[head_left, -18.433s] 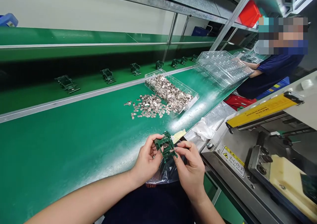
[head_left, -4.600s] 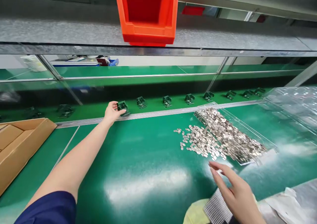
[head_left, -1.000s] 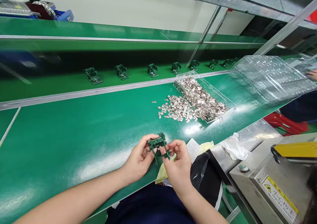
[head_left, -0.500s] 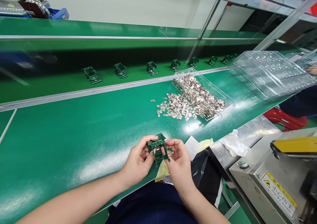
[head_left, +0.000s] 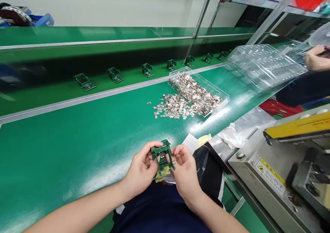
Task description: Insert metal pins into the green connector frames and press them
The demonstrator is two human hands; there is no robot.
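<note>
A small dark green plastic frame part (head_left: 162,156) is held up over the near edge of the green bench (head_left: 77,140). My left hand (head_left: 140,169) grips its left side with the thumb on top. My right hand (head_left: 184,169) pinches its right side with curled fingers. Beyond them a heap of small shiny metal clips (head_left: 171,108) lies spilled out of a clear tray (head_left: 198,92) on the bench. More green frame parts (head_left: 115,75) stand in a row on the conveyor belt behind the bench.
A grey machine with a yellow bar (head_left: 296,128) and a warning label (head_left: 270,176) stands at the right. Stacked clear blister trays (head_left: 263,66) sit at the far right, where another person's hand (head_left: 313,57) works. A yellow cloth (head_left: 203,139) and a ribbed card (head_left: 190,143) lie by my hands.
The view has swung a little to the right, showing more of the machine. Both hands keep hold of the green part and have turned it slightly.
</note>
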